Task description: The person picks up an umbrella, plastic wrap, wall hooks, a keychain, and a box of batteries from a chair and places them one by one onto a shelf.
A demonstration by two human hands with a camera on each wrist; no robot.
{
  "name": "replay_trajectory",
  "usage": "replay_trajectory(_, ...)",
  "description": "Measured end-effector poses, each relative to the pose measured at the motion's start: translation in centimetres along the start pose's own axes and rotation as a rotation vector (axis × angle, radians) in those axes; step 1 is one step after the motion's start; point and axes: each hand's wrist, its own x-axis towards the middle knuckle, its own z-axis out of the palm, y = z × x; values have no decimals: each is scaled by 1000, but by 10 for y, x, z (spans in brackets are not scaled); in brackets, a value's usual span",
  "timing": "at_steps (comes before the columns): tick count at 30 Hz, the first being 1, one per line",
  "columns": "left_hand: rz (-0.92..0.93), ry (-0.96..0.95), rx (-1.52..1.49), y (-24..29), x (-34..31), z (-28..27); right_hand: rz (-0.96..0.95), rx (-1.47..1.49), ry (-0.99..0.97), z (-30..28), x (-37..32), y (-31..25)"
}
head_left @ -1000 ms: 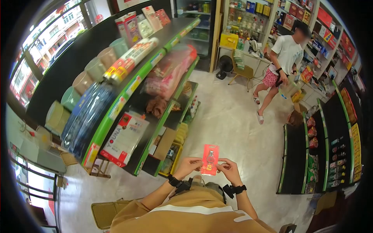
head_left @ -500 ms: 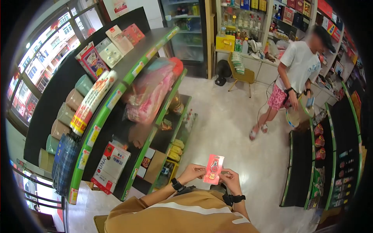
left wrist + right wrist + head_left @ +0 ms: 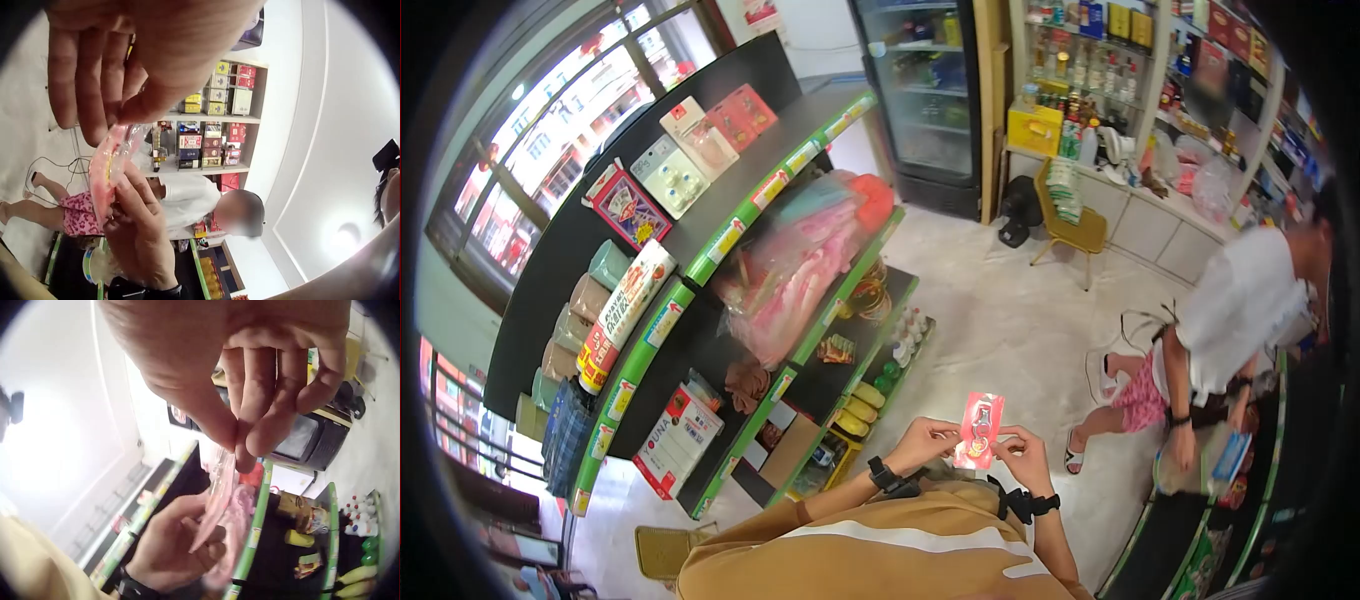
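A flat red blister pack with a small item under clear plastic is held upright in front of my body. My left hand pinches its left edge between thumb and fingers. At the opposite edge, my right hand pinches the card the same way. Seen side-on in the left wrist view, the pack shows its clear bubble bulging from the thin card. The right wrist view has the pack edge-on between both hands. What exactly sits under the plastic is too small to make out.
To the left stands a tiered shelf with cups, packets and a pink bagged item. A person bends over the low shelf on the right, near a clear tub. A glass-door fridge and a chair are at the back.
Both hands keep hold of the blister pack, which appears slightly further right in the head view. The other person has come closer on the right and bent down over the shelf.
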Motion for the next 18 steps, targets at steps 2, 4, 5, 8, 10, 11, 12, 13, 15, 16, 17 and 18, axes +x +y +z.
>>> replay_trajectory(2, -14, 77, -11, 9, 2, -4, 12, 22, -61, -1, 24, -8)
replay_trajectory(4, -17, 147, -42, 8, 10, -12, 14, 14, -122, -1, 48, -9)
replay_trajectory(5, -10, 160, -72, 3, 16, -17, 9, -1, -149, -1, 62, -5)
replay_trajectory(8, 1, 205, -120, 4, 36, -34, 13, -25, -207, 3, 103, -4)
replay_trajectory(10, -12, 244, -116, 16, 50, -44, 9, -33, -231, 7, 131, -7)
replay_trajectory(11, -15, 268, -111, 20, 63, -51, -5, -39, -237, 9, 148, -8)
replay_trajectory(12, -16, 288, -108, 23, 76, -59, -19, -49, -240, 10, 165, -10)
replay_trajectory(13, -18, 305, -105, 25, 91, -67, -48, -82, -231, 9, 182, -19)
replay_trajectory(15, 13, 295, -66, 36, 125, -82, -107, -147, -212, 5, 218, -35)
replay_trajectory(16, 28, 283, -68, 47, 143, -89, -102, -135, -217, 1, 238, -40)
replay_trajectory(17, 49, 272, -72, 60, 161, -97, -82, -115, -215, -4, 257, -45)
replay_trajectory(18, 53, 251, -33, 77, 177, -105, -70, -99, -218, -9, 278, -50)
